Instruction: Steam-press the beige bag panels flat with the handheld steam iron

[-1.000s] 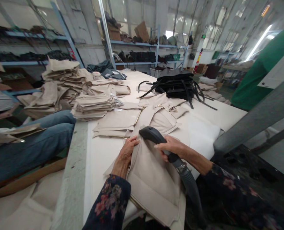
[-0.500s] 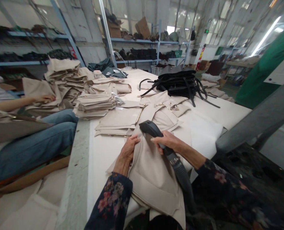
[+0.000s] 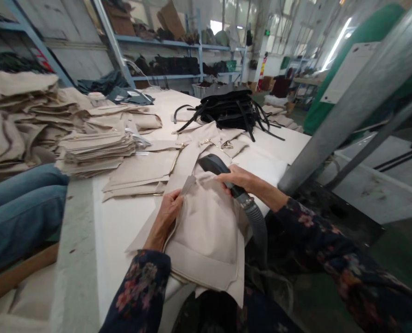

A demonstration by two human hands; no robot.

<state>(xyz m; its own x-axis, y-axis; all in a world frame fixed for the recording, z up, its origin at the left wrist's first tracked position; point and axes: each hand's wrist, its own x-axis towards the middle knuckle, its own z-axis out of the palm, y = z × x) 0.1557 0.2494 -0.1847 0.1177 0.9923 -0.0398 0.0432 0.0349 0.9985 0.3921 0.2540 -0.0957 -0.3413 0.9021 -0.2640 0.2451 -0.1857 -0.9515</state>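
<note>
My left hand (image 3: 167,212) grips the left edge of a beige bag piece (image 3: 206,233), fingers closed on the material near its top. The piece hangs over the table's front edge towards my lap, its cloth puffed in the middle. My right hand (image 3: 240,179) is wrapped round a black vacuum-hose nozzle (image 3: 213,163), whose curved tip lies by the upper edge of the bag piece. From its lower end a grey ribbed hose (image 3: 255,219) runs down to my right. Whether the tip touches the cloth I cannot tell.
Flat beige pieces with gold zips (image 3: 140,169) lie ahead, beside a stacked beige pile (image 3: 93,150). Black strapped bags (image 3: 227,108) sit farther back. A slanted grey pole (image 3: 345,106) stands right. Another person's jeans-clad legs (image 3: 25,208) are at left.
My view has swung right, so the table's things sit farther left. The bag piece's upper part has puffed out, and my left hand has moved slightly away from the nozzle tip.
</note>
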